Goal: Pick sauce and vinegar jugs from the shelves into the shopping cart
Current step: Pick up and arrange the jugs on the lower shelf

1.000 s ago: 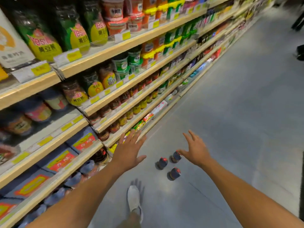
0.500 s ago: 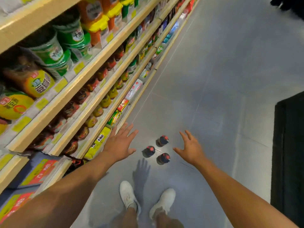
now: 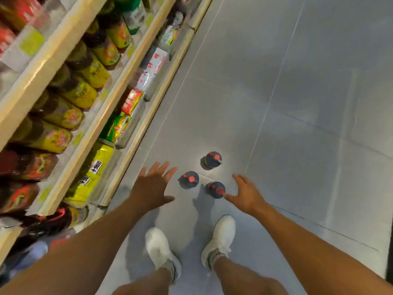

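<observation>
As jugs (image 3: pixel 189 180) stand between, left grip (image 3: pixel 154 187), right grip (image 3: pixel 247 195) spread

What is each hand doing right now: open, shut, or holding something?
Left hand: open, fingers spread, holding nothing.
Right hand: open, holding nothing, near a dark red-capped jug.

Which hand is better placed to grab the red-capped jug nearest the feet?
Right. The right hand, open, has its thumb by the cap of the nearest jug; the left hand, also open, sits farther off, closer to the middle jug.
</observation>
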`<control>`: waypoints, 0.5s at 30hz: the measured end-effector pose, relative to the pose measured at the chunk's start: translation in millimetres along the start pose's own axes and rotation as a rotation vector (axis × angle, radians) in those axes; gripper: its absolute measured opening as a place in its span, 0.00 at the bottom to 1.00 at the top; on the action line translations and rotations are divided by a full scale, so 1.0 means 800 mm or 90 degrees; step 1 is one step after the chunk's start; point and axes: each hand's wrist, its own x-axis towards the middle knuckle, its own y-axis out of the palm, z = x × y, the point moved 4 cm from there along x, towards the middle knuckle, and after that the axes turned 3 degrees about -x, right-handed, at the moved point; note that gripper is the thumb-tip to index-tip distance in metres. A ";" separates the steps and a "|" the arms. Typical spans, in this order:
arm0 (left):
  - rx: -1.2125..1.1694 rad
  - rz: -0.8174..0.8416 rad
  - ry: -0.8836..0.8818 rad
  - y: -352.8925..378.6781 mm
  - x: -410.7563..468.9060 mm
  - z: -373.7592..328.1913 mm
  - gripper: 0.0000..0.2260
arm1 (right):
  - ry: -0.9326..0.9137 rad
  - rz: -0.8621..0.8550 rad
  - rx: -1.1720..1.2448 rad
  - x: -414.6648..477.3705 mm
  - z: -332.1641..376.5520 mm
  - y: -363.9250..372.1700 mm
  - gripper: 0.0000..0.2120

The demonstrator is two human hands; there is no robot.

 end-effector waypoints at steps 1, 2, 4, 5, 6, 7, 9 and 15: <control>-0.017 0.035 -0.032 0.025 0.016 0.004 0.47 | 0.011 0.030 0.007 0.021 -0.013 0.026 0.43; -0.040 0.066 -0.061 0.053 0.031 0.009 0.47 | 0.034 0.073 0.024 0.038 -0.024 0.051 0.45; -0.085 0.109 -0.098 0.107 0.062 0.017 0.47 | 0.066 0.135 0.051 0.076 -0.049 0.102 0.47; -0.107 0.119 -0.106 0.133 0.076 0.019 0.48 | 0.081 0.155 0.073 0.095 -0.064 0.127 0.48; -0.129 0.123 -0.115 0.158 0.091 0.021 0.49 | 0.087 0.168 0.090 0.112 -0.075 0.148 0.48; -0.153 0.122 -0.124 0.182 0.106 0.024 0.49 | 0.095 0.166 0.118 0.133 -0.090 0.174 0.49; -0.209 0.117 -0.136 0.230 0.136 0.026 0.49 | 0.133 0.184 0.161 0.180 -0.136 0.248 0.52; -0.473 0.056 -0.133 0.359 0.223 0.026 0.48 | 0.138 0.072 0.364 0.241 -0.154 0.335 0.48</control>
